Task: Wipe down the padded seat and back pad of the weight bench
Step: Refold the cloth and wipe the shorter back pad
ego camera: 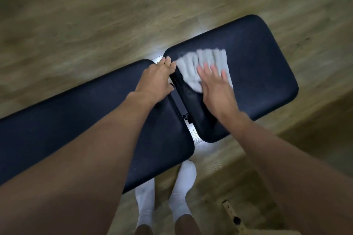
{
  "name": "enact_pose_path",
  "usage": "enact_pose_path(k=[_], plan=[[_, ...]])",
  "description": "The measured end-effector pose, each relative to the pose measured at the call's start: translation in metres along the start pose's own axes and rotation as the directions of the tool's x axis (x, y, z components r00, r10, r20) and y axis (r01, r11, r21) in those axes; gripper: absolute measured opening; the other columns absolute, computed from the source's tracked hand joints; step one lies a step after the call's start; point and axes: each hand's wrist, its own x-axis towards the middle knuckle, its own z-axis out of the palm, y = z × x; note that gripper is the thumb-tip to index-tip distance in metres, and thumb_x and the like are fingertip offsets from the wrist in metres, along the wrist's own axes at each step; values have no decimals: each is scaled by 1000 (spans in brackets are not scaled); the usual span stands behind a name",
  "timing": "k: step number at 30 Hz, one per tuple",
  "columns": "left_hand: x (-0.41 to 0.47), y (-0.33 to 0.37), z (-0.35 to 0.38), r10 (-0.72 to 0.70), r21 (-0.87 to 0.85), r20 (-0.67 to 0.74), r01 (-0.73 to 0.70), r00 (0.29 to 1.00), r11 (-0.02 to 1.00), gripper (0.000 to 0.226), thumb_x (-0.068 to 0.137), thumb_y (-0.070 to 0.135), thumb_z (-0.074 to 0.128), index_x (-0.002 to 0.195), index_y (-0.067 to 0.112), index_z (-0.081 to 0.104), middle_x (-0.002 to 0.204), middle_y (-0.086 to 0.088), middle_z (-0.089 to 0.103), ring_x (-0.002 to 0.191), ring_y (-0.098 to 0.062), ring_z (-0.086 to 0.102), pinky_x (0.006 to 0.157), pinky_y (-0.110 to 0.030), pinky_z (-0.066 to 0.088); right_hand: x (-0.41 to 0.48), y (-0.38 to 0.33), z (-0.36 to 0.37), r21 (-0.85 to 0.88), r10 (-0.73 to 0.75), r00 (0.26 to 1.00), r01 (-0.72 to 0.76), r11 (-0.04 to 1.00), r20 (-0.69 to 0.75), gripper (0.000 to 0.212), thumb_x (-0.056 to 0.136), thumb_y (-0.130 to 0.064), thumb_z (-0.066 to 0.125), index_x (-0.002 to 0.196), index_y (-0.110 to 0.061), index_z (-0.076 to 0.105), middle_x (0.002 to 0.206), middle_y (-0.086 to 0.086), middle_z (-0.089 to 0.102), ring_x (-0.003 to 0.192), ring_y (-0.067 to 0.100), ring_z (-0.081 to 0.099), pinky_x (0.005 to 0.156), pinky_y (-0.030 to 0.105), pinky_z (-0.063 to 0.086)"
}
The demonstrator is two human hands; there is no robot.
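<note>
Head: one cloth [208, 59] on seat [257, 66] under flat right hand [215, 89]; left hand [154, 80] curled round back pad [66, 120]

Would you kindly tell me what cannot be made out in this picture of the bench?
Head view:
- cloth: motion-blurred, partly under the right hand; folds unreadable.
- back pad: cut by the left edge, crossed by the left forearm.
- bench frame: hidden beneath the back pad and seat, except at the gap.
- tan object: blurred, cut by the bottom edge.
</note>
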Motion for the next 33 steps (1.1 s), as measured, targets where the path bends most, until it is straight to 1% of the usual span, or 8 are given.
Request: enact_pose_path(k=[3, 5, 7, 10, 16, 19, 24, 33], plan=[[3, -4, -2, -123, -378, -86, 82, 989, 922, 70, 77, 4, 71, 141, 21, 46, 135, 0, 56, 130, -13, 46, 104, -21, 35, 75, -28, -8, -1, 8, 999, -8, 1000, -49, 59, 90, -1, 45, 144, -18, 31, 151, 4, 34, 142, 27, 24, 113, 46, 18], [5, -1, -8, -278, -676, -79, 154, 957, 721, 69, 80, 3, 65, 143, 19, 42, 126, 2, 63, 119, -5, 54, 91, -7, 39, 91, -41, -10, 25, 32, 998, -31, 999, -52, 63, 86, 3, 45, 143, -19, 32, 150, 2, 35, 143, 27, 22, 114, 47, 16], [9, 4, -12, -356, -760, -109, 153, 928, 631, 66, 84, 8, 60, 145, 18, 39, 132, -1, 59, 123, -8, 54, 97, -17, 44, 79, -42, -6, 40, 11, 999, -9, 999, -46, 65, 87, 4, 43, 146, -18, 27, 153, 2, 30, 145, 25, 18, 117, 45, 12], [0, 20, -8, -117, -260, -239, 53, 964, 964, 50, 88, 20, 51, 138, 19, 49, 141, -10, 49, 124, -28, 50, 97, -37, 46, 28, -32, 4, -20, -119, 993, 119, 993, 21, 65, 93, 0, 36, 151, -15, 11, 160, 4, 14, 147, 22, 10, 119, 37, 3], [-67, 69, 41, 237, 317, 15, -229, 971, 920, 58, 83, 22, 53, 136, 0, 45, 143, -17, 44, 138, -28, 36, 110, -35, 35, -82, -1, 14, 208, -238, 971, 234, 950, -7, 56, 89, 4, 47, 142, -10, 39, 150, 6, 39, 142, 24, 30, 120, 37, 13], [-86, 96, 62, 364, 378, -3, -336, 931, 863, 55, 79, 27, 57, 123, -5, 60, 127, -20, 60, 123, -31, 55, 103, -38, 45, -118, 32, 16, 224, -261, 965, 263, 938, -41, 52, 84, 7, 59, 134, -7, 51, 142, 7, 50, 134, 27, 43, 115, 44, 26], [-56, 157, 85, 313, 364, 179, -358, 933, 860, 65, 98, 31, 27, 149, -5, 8, 157, -22, 12, 147, -32, 4, 120, -40, 0, -132, 97, 5, 224, -177, 981, 191, 956, -80, 62, 77, 16, 60, 133, -7, 52, 140, 7, 52, 133, 24, 43, 113, 43, 29], [26, 226, 92, 345, 273, 88, -356, 934, 894, 57, 98, 7, 31, 149, -2, 8, 158, -19, 8, 148, -29, 0, 120, -37, -1, -94, 177, -25, 241, -46, 990, 79, 967, -136, 45, 91, 5, 50, 133, -11, 53, 141, 3, 50, 134, 14, 37, 114, 37, 29]])
